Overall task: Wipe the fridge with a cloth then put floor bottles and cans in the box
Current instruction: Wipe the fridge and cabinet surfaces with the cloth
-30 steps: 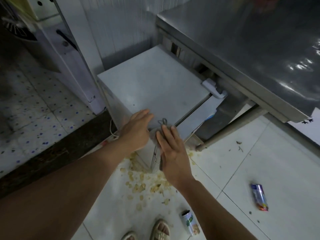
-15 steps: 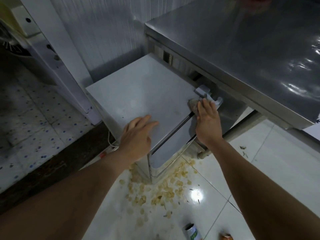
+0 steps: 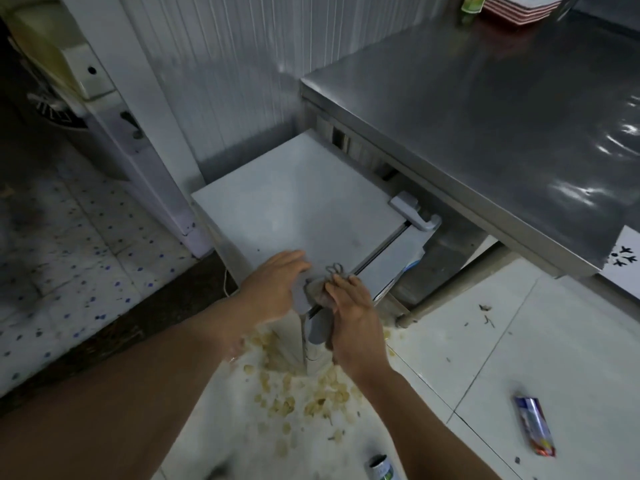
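Note:
A small white fridge point(image 3: 301, 202) stands on the floor beside a steel table, seen from above. My left hand point(image 3: 273, 285) rests flat on the fridge top near its front left corner, fingers straight. My right hand point(image 3: 349, 306) presses a grey-brown cloth point(image 3: 317, 291) against the front edge of the top, at that same corner; a thin loop of the cloth sticks out above the fingers. A can point(image 3: 381, 469) stands on the floor near the bottom edge. A crushed blue and red can point(image 3: 535, 426) lies on the tiles at the right.
A steel table point(image 3: 502, 116) overhangs the fridge's right side, with stacked red trays point(image 3: 516, 8) at its far end. Yellowish crumbs point(image 3: 304, 400) litter the white tiles in front of the fridge. A white door frame point(image 3: 138, 126) stands at the left.
My right hand has slid the cloth back along the front edge, from the hinge at the right corner to the left corner next to my left hand. The camera tilted up slightly.

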